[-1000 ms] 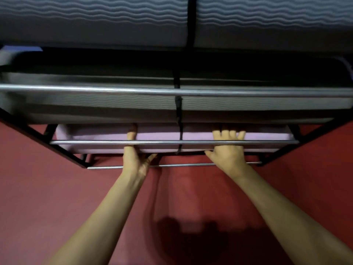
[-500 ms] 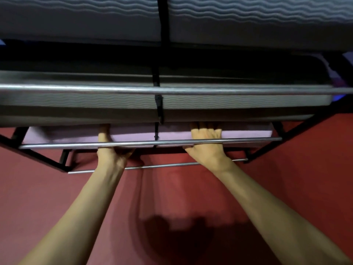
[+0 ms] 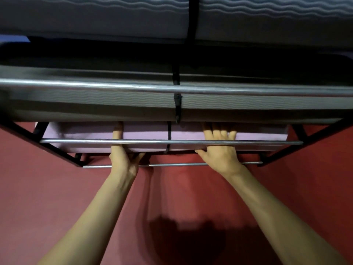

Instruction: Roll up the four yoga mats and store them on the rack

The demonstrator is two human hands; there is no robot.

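Three rolled mats show for certain on the rack; head view only.

Top tier: grey wavy mat with a black strap round it, stored.

Next tier down: second grey mat, also strapped, lying behind the upper steel rail, stored.

Between those two is a dark band. It could be a fourth mat or just shadow, cannot tell. There is a small blue patch at the far left edge; unclear what it is.

Lower tier: lilac mat, rolled, with a thin strap round its middle. It lies lengthwise behind the lower steel rail, its ends inside the black frame posts.

Both hands are on this mat.
- **Right hand**: fingers straight and spread flat on the mat's front face above the rail, thumb out under the roll. It presses, it does not grip.
- **Left hand**: one finger runs straight up the mat's face and the thumb is splayed sideways below. The other fingers are hidden, so cannot tell grip from push.

Red floor under both forearms.

Judgement: rolling and strapping look done for every mat visible. The lilac one is already on its tier and the hands look to be seating it, so storing is near its end. What is left is to let go of the lilac mat and account for the fourth mat, which this view does not settle.
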